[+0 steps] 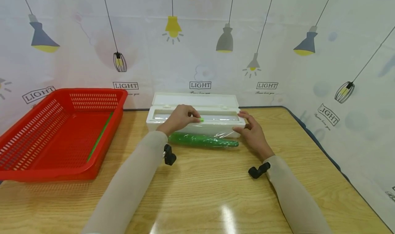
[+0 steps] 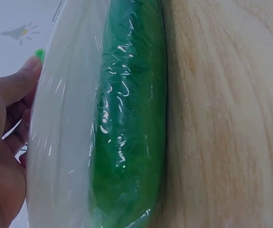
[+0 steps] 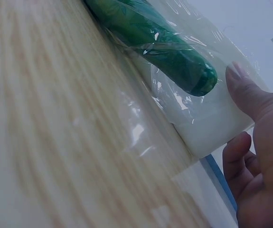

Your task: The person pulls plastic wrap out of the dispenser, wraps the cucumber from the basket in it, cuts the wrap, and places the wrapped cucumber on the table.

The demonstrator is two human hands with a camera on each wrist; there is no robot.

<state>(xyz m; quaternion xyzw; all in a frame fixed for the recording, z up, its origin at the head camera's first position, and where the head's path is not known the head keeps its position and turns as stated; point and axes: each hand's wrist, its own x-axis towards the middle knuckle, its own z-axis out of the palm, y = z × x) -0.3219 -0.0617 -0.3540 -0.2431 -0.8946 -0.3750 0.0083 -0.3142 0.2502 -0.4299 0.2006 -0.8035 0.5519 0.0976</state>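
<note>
A white cling film dispenser box (image 1: 213,128) stands at the back of the table, its lid (image 1: 195,99) raised and a film roll (image 1: 216,118) inside. My left hand (image 1: 179,118) pinches a small green slide cutter (image 1: 202,119) on the box's front edge. At the box's right end, my right hand (image 1: 253,134) grips the corner, thumb (image 3: 240,85) on the front face. Just before the box lies a green cucumber (image 1: 205,141), covered by clear film (image 3: 188,107) that runs to the box. The left wrist view shows the cucumber (image 2: 131,118) large, under wrinkled, shiny film.
A red plastic basket (image 1: 106,138) with slotted walls stands on the left of the wooden table (image 1: 197,186). A strip of green lies along its inner right side. Behind the table hangs a white cloth (image 1: 197,62) printed with lamps.
</note>
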